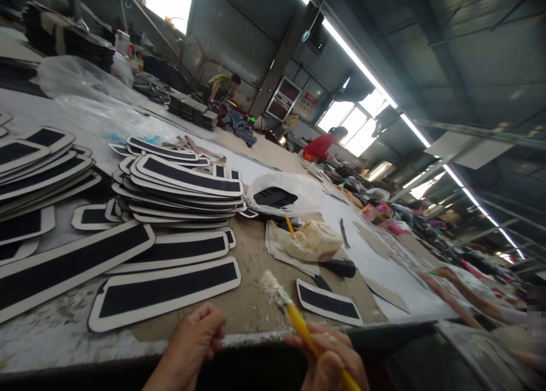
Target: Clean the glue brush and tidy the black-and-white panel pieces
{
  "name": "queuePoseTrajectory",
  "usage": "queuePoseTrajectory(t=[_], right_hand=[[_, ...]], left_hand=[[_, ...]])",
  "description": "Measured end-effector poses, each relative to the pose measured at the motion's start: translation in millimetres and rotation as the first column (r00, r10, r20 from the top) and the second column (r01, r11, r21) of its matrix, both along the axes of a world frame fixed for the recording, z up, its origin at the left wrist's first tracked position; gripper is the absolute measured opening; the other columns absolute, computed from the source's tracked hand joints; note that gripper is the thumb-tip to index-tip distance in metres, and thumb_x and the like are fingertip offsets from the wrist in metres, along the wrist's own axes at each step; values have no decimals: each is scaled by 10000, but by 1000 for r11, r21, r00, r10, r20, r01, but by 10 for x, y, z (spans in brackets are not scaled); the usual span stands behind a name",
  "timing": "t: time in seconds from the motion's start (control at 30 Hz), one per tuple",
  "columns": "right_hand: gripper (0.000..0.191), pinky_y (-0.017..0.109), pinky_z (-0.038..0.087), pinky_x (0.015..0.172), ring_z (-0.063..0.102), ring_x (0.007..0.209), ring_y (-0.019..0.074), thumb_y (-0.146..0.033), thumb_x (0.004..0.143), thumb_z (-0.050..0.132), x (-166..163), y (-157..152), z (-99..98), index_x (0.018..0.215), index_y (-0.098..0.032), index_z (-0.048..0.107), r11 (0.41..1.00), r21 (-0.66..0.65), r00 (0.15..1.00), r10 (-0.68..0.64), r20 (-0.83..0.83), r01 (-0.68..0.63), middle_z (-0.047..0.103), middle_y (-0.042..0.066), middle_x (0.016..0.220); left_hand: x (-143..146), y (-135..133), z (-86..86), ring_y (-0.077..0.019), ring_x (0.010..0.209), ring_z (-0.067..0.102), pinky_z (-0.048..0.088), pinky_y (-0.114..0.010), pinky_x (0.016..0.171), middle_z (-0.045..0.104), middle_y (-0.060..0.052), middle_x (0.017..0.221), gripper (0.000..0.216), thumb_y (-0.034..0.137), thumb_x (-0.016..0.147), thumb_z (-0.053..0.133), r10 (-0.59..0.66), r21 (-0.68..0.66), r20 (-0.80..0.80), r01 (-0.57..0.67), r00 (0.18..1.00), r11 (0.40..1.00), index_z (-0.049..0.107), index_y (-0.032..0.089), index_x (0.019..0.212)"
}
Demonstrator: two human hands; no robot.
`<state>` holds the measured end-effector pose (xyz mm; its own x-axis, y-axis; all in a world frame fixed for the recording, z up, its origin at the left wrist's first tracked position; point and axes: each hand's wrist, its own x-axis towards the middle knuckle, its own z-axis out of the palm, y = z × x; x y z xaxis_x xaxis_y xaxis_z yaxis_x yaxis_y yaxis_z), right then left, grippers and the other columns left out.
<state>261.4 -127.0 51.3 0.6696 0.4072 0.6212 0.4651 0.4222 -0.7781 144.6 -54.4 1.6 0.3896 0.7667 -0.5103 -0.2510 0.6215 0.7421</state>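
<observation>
Holding a yellow-handled brush (294,314) in the right hand (330,359), grip clenched on the handle, glue-caked bristles tilting up over the surface (256,308) edge; resting the left hand (196,337) loosely curled and empty at that edge, just below a black-and-white panel (166,291). Seemingly pausing between coats; next calling for loading at the glue pot (313,240) beyond, then brushing a panel

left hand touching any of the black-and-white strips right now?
No: the left hand rests curled at the table edge, short of the nearest strip, while the right hand holds the brush.
</observation>
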Motion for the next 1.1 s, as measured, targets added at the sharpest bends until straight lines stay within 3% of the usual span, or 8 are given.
queuePoseTrajectory(t=[0.1,0.2,0.43,0.53,0.63,0.77,0.93,1.1], right_hand=[[219,236,537,456,574,565,110,-409,833,577,144,31,84,792,-195,599,998,-46,950,31,-312,-48,576,12,844],[282,243,511,408,545,485,100,-453,806,591,277,65,100,777,-174,569,988,-96,871,63,-488,-125,593,13,805],[309,231,482,412,531,490,100,-466,796,589,384,149,77,765,-160,569,983,-119,876,68,-478,-141,590,24,793],[319,233,484,423,528,501,101,-468,803,577,402,173,70,762,-152,579,977,-144,892,76,-447,-156,581,28,792],[335,247,486,430,528,500,106,-480,807,565,454,177,41,770,-148,587,970,-175,900,79,-429,-168,575,26,789],[328,247,458,435,517,502,106,-479,830,530,536,155,26,784,-158,584,963,-214,905,62,-421,-166,566,21,806],[405,232,432,608,495,617,115,-442,900,434,593,93,106,606,-172,502,953,-272,985,96,-140,-132,480,-11,634],[379,272,429,642,504,641,140,-406,941,329,463,60,109,702,-183,520,791,-486,918,392,-62,-371,495,9,661]], left_hand=[[-27,-18,-11,-79,392,414,220,-173,393,487,34,472,306,443,661,590,-79,58,-31,81,996,995,518,152,602],[-8,-13,32,-107,457,435,282,-202,442,489,26,517,331,476,742,495,-186,290,-148,222,971,931,539,160,654],[37,106,24,-126,538,370,309,-225,531,403,65,572,65,247,721,427,-192,422,-294,308,936,853,481,212,728],[62,132,63,-141,567,419,327,-239,558,448,39,550,129,238,701,414,-184,448,-364,345,913,825,463,202,587],[106,139,107,-139,527,435,325,-245,530,484,26,500,173,273,686,439,-177,388,-341,310,923,868,505,187,553],[137,150,96,-143,545,532,401,-244,513,599,-8,604,163,291,636,537,-157,216,-74,170,985,961,597,147,682],[129,181,23,-169,565,609,481,-274,544,664,-57,664,274,346,601,694,-219,65,88,213,972,975,620,128,749],[152,175,90,-141,493,587,461,-240,466,653,-48,626,355,442,568,738,-268,-6,98,269,959,963,596,136,679]])
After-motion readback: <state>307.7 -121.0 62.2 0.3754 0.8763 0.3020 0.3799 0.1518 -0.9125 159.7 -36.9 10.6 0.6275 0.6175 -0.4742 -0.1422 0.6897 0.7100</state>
